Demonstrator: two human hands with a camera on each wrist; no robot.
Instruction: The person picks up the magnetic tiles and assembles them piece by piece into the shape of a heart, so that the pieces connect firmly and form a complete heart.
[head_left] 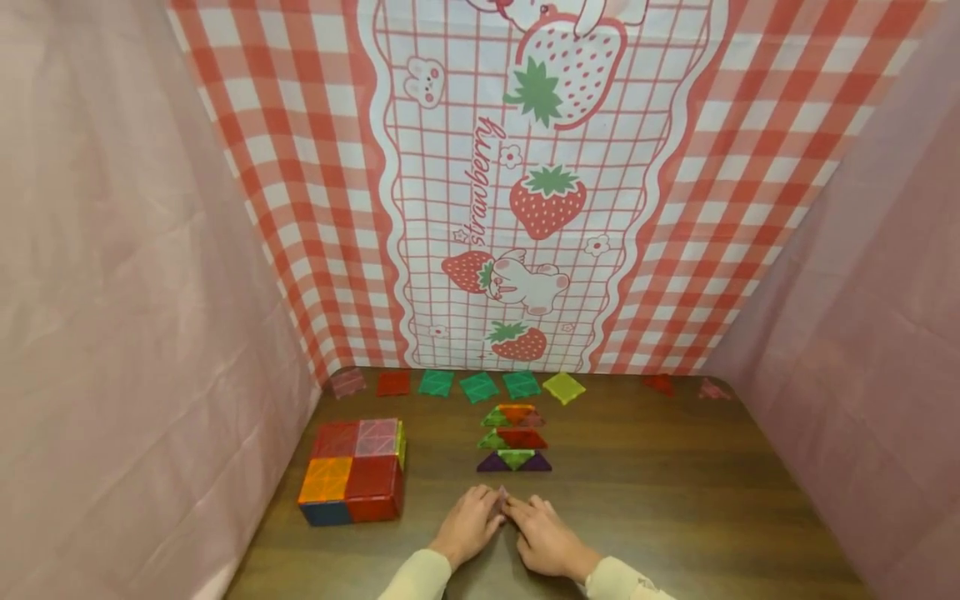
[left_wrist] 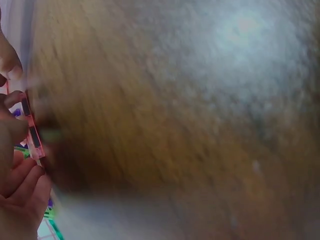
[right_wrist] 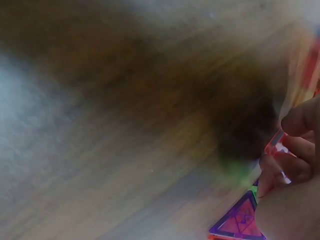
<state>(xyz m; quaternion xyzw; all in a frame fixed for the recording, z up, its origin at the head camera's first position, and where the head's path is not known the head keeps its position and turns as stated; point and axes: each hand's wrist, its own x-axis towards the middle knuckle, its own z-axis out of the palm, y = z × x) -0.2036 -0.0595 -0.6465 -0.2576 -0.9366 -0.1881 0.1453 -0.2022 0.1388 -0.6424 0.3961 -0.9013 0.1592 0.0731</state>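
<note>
A pink translucent magnetic tile (head_left: 501,500) is held near the table's front, between both hands. My left hand (head_left: 468,522) grips it from the left and my right hand (head_left: 547,536) pinches it from the right, fingertips close together. The left wrist view shows the pink tile's edge (left_wrist: 31,126) with dark magnets in it; in the right wrist view, part of the tile (right_wrist: 273,142) shows among the fingers. The hands hide most of its outline. Just beyond them lies a purple and green strip of triangle tiles (head_left: 515,460).
Behind that strip lie a green and red strip (head_left: 517,439) and a green, orange and pink one (head_left: 517,415). A block of coloured tiles (head_left: 352,483) stands at left. Several loose tiles line the back edge, including a yellow-green square (head_left: 564,387) and a red triangle (head_left: 660,383).
</note>
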